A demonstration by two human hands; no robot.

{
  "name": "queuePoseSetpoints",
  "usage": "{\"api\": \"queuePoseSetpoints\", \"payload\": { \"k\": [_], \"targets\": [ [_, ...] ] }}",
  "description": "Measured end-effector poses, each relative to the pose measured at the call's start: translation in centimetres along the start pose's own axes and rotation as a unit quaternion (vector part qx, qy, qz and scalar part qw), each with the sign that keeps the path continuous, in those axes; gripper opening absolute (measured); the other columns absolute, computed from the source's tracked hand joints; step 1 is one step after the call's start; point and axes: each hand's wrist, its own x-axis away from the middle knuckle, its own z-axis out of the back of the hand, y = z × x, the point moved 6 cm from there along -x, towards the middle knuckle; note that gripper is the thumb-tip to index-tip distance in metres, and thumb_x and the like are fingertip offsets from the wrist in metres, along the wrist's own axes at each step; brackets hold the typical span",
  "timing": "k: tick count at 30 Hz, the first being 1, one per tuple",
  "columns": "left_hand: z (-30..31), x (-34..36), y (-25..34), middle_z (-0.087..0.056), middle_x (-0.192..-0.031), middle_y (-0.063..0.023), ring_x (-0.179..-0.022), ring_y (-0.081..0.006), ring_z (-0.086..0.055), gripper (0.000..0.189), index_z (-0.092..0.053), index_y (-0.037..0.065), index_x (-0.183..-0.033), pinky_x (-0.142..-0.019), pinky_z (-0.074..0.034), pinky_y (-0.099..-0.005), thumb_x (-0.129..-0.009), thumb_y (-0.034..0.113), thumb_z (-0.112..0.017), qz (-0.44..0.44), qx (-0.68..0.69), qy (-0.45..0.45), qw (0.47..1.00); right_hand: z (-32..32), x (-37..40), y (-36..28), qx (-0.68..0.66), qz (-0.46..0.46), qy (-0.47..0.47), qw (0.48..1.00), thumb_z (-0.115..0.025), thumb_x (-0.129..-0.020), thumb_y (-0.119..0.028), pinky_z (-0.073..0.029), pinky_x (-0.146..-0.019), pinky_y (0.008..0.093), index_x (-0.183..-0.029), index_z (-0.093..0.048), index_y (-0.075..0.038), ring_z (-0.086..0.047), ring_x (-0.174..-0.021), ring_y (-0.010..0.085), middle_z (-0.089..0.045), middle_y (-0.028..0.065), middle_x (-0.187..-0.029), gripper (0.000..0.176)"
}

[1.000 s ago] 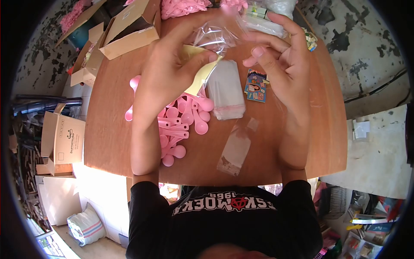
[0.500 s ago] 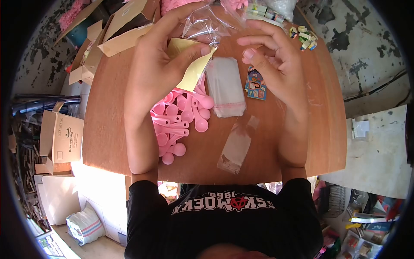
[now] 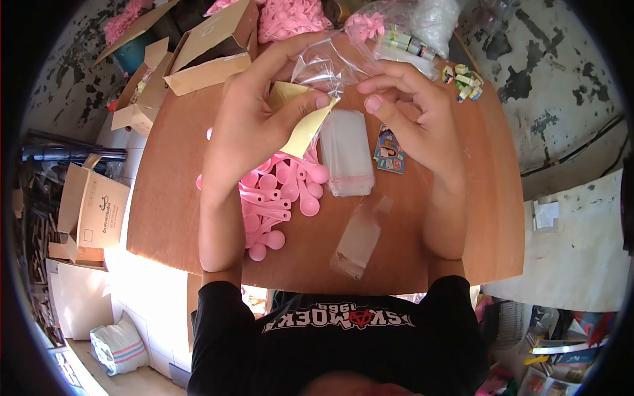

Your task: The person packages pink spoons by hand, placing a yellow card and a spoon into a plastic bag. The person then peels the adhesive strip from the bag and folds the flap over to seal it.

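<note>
The left hand [image 3: 254,125] grips a yellow card [image 3: 309,128] and a clear plastic bag [image 3: 323,65] under its thumb, both raised over the brown surface [image 3: 165,204]; the bag spreads out beyond the card toward the other hand. The right hand [image 3: 422,112] is half open, its fingers loosely curled with a gap between thumb and forefinger; whether its fingertips touch the film, I cannot tell. Below and between the hands lies a stack of clear plastic sleeves [image 3: 347,155], with pink measuring scoops [image 3: 289,191] heaped to its left, partly behind the left forearm. Blue printed cards [image 3: 391,158] lie just right of the stack, and a single clear sleeve [image 3: 360,237] lies nearer the person. Open cardboard boxes [image 3: 212,49] stand at the far left.
</note>
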Motion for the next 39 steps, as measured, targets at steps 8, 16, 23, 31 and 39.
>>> {"api": "queuePoseSetpoints", "payload": {
  "k": [8, 16, 23, 31, 39],
  "targets": [
    [0.1, 0.1, 0.4, -0.067, -0.108, -0.0106, -0.093, -0.0115, -0.065, 0.052, -0.052, -0.001, -0.132, -0.077, -0.053, -0.0242, -0.083, -0.011, -0.066, 0.014, 0.018, 0.019, 1.0, 1.2, -0.4, 0.5, 0.002, 0.022, 0.013, 1.0, -0.07, -0.086, -0.006, -0.053, -0.076, 0.0263, -0.113, -0.066, 0.0, -0.066, -0.09, 0.0127, -0.071, 0.0089, -0.098, 0.028],
    [-0.6, 0.0, -0.9, -0.066, -0.105, -0.0102, -0.092, -0.0111, -0.065, 0.054, -0.05, -0.001, -0.134, -0.074, -0.054, -0.0233, -0.083, -0.012, -0.066, 0.048, 0.011, 0.002, 0.999, 2.2, 0.3, -0.1, 0.039, 0.052, 0.021, 0.998, -0.07, -0.086, -0.006, -0.053, -0.076, 0.0269, -0.109, -0.067, 0.0, -0.068, -0.086, 0.0134, -0.072, 0.0064, -0.094, 0.025],
    [-0.1, -0.1, 0.1, -0.066, -0.111, -0.0118, -0.094, -0.0118, -0.065, 0.053, -0.05, -0.001, -0.134, -0.077, -0.054, -0.0245, -0.084, -0.011, -0.066, 0.006, 0.011, 0.022, 1.0, 1.4, 0.1, 0.1, 0.03, 0.033, 0.011, 0.999, -0.07, -0.086, -0.006, -0.053, -0.075, 0.0274, -0.107, -0.068, -0.001, -0.068, -0.085, 0.0139, -0.072, 0.0066, -0.094, 0.021],
    [1.3, 0.6, 1.0, -0.071, -0.101, -0.0113, -0.092, -0.0104, -0.066, 0.052, -0.056, 0.004, -0.13, -0.076, -0.053, -0.0252, -0.081, -0.002, -0.072, 0.003, -0.009, 0.024, 1.0, -9.8, 1.6, 6.4, 0.16, 0.0, -0.181, 0.97, -0.069, -0.082, -0.016, -0.053, -0.066, 0.0364, -0.093, -0.069, -0.003, -0.069, -0.075, 0.0249, -0.07, 0.0122, -0.082, 0.017],
    [0.8, 0.5, 1.3, -0.066, -0.104, -0.0123, -0.093, -0.016, -0.068, 0.057, -0.048, -0.002, -0.136, -0.077, -0.056, -0.0268, -0.083, -0.011, -0.066, -0.015, 0.009, -0.033, 0.999, -15.5, 4.7, 11.5, 0.216, -0.054, -0.187, 0.957, -0.063, -0.081, -0.007, -0.052, -0.07, 0.0465, -0.099, -0.064, -0.004, -0.066, -0.083, 0.0342, -0.066, 0.0158, -0.089, 0.018]
  ]
}}
